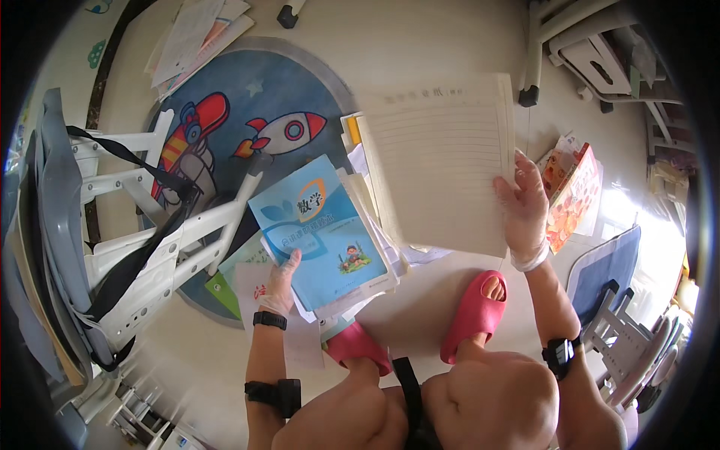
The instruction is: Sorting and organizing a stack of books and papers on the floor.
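My left hand point(281, 281), in a clear thin glove, grips a stack of booklets and papers. On top of that stack is a blue exercise book point(326, 242) with a printed cover. A lined paper pad point(441, 174) is in my right hand point(526, 208), also gloved, with the thumb on its right edge. The pad is raised and partly blurred, to the right of the blue book. Beneath the two lies a pile of loose papers point(388, 236), mostly hidden. A pale sheet with red writing point(253, 287) lies by my left wrist.
A dark blue rocket-print rug point(306, 84) covers the floor ahead, with more papers point(191, 42) at its far left edge. On the left stands a folding chair's white frame point(185, 236) with a black strap. Red picture books point(571, 191) lie right. Pink slippers point(478, 315) are on my feet.
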A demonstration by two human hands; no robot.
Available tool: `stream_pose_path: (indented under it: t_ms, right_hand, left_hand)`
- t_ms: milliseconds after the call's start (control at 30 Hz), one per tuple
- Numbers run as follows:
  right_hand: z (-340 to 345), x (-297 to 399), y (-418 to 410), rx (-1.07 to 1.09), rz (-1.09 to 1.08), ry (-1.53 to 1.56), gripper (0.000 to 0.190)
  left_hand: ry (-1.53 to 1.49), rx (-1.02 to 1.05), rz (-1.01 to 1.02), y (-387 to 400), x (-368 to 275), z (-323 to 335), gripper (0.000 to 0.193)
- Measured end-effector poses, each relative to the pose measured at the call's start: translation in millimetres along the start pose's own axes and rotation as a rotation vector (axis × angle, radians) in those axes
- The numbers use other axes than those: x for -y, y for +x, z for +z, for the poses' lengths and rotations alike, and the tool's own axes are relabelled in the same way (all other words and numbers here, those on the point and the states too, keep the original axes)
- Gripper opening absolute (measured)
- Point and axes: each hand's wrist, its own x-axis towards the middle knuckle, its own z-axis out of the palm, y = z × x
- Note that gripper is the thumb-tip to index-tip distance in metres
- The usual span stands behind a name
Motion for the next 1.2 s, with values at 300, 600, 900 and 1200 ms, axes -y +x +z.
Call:
stream_pose_path:
  t_ms: [300,600,900,1200]
  right_hand:
    - [84.5,-104.9,-49.2,0.464,0.199,-0.327,0.041]
    - [7.0,-126.9,44.8,-0.175,-0.31,-0.839,0.044]
    - [14.8,-85.9,53.3,0.059,0.087,-0.763,0.034]
    - [21.2,-34.9,-7.3,0.272,-0.061,-0.292,0.009]
  left_hand:
    - [-0.386,0.12,-0.047,9.5,11.3,-22.4,0.065]
    - [0.172,-0.066,0.038,1.4,2.6,1.7,0.059]
    - [0.153,-0.031,0.039,11.8,14.4,-13.6,0.062]
    - [0.321,0.058,0.075,1.5,1.5,-8.3,0.069]
